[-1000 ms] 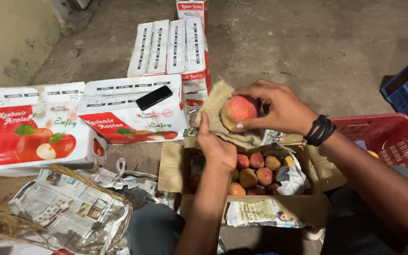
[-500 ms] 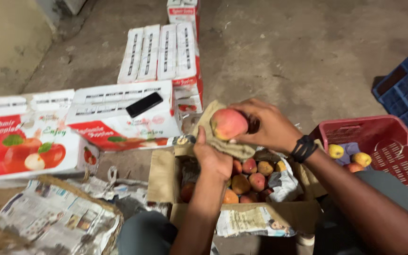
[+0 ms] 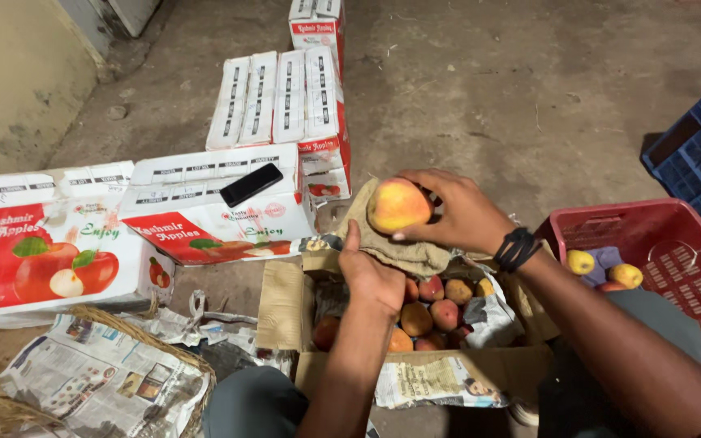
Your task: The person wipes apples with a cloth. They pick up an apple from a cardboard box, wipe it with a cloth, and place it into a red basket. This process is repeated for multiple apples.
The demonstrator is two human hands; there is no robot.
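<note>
My right hand (image 3: 456,212) grips a red and yellow apple (image 3: 397,204) and presses it against a tan cloth (image 3: 391,245). My left hand (image 3: 369,276) holds that cloth from below, thumb raised beside the apple. Both hands hover over an open cardboard box (image 3: 302,312) lined with newspaper and filled with several apples (image 3: 432,304). A dark band (image 3: 516,247) circles my right wrist.
A red crate (image 3: 675,259) at right holds a few apples; a blue crate (image 3: 695,166) stands behind it. Flat printed apple cartons (image 3: 123,235) lie at left, a black phone (image 3: 251,184) on one. More cartons (image 3: 285,97) lie farther back. A newspaper-lined wicker basket (image 3: 99,381) sits bottom left.
The view shifted, bringing the red crate's apples into sight. The apple turned slightly against the cloth; both hands stayed over the box.
</note>
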